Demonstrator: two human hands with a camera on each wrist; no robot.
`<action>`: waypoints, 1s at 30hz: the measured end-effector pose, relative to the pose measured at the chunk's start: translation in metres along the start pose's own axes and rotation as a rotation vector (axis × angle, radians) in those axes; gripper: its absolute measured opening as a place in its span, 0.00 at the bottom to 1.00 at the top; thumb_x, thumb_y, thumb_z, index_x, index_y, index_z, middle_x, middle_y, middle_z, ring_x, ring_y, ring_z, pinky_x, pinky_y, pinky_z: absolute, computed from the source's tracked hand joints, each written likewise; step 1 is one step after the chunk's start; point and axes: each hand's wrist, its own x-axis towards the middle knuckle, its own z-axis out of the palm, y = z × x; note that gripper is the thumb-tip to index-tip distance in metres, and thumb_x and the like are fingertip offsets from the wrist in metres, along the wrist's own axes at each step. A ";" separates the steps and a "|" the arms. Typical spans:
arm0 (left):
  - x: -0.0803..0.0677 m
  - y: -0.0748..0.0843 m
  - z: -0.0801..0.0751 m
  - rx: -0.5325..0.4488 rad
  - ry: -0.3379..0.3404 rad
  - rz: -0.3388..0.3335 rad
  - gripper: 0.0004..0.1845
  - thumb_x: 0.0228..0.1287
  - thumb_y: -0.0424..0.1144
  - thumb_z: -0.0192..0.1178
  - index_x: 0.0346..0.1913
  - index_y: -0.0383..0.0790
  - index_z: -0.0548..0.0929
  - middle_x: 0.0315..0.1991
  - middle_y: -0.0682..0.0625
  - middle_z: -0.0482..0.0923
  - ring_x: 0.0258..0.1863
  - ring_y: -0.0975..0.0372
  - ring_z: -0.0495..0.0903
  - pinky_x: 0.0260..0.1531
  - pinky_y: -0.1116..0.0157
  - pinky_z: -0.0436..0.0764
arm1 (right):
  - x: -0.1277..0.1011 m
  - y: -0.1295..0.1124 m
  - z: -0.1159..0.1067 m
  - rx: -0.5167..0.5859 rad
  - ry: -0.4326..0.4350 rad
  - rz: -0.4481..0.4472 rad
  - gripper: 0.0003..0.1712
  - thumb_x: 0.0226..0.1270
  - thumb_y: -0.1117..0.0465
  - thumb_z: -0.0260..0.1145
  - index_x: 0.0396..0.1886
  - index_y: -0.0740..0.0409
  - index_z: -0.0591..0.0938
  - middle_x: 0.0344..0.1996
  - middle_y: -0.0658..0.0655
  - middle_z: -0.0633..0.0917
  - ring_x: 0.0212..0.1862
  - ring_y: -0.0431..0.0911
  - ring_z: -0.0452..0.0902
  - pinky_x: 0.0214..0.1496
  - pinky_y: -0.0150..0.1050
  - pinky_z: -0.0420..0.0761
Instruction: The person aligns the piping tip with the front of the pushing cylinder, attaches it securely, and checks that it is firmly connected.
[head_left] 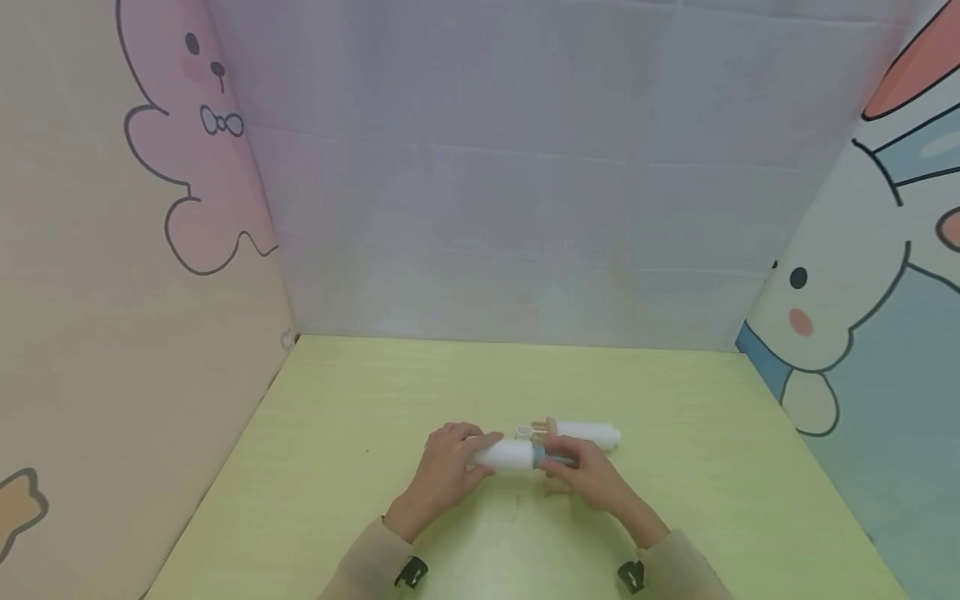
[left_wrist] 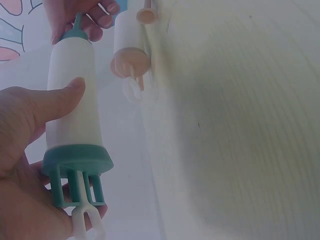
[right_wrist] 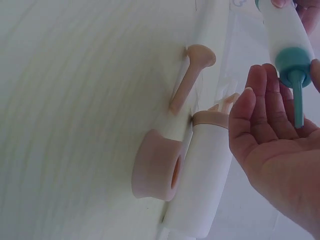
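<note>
Gripping white tube (head_left: 504, 455): left hand (head_left: 444, 473) fingers wrapped; right hand (head_left: 585, 475) fingers pinching teal tip (right_wrist: 295, 75).

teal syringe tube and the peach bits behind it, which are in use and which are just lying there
In hand:
teal-capped white tube, gripped by left hand
its teal nozzle, at right hand

Lying about:
peach-capped white tube
peach ring
peach nozzle

light: bright, even, soft | shadows: faint | wrist views: washed-out, hazy, near parts blurred | head view: edges bowed
</note>
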 end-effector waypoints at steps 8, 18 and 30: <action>-0.001 0.002 0.000 0.001 0.011 0.014 0.25 0.46 0.47 0.72 0.52 0.55 0.82 0.43 0.54 0.79 0.45 0.57 0.75 0.43 0.55 0.72 | 0.001 0.015 0.000 -0.077 -0.018 0.045 0.20 0.72 0.51 0.52 0.45 0.62 0.81 0.36 0.60 0.84 0.36 0.48 0.80 0.38 0.43 0.81; -0.002 0.003 -0.001 0.002 0.028 0.015 0.25 0.45 0.47 0.72 0.52 0.54 0.82 0.42 0.53 0.80 0.44 0.56 0.75 0.42 0.54 0.72 | 0.001 0.014 0.000 0.023 0.058 -0.039 0.29 0.59 0.63 0.67 0.59 0.67 0.70 0.50 0.68 0.79 0.46 0.58 0.80 0.44 0.40 0.81; -0.001 0.006 -0.003 -0.002 0.010 -0.001 0.26 0.46 0.47 0.72 0.52 0.55 0.82 0.43 0.53 0.79 0.46 0.56 0.75 0.44 0.52 0.71 | 0.000 0.010 0.000 0.072 0.041 -0.138 0.21 0.56 0.66 0.69 0.49 0.66 0.76 0.48 0.67 0.79 0.48 0.58 0.79 0.48 0.43 0.80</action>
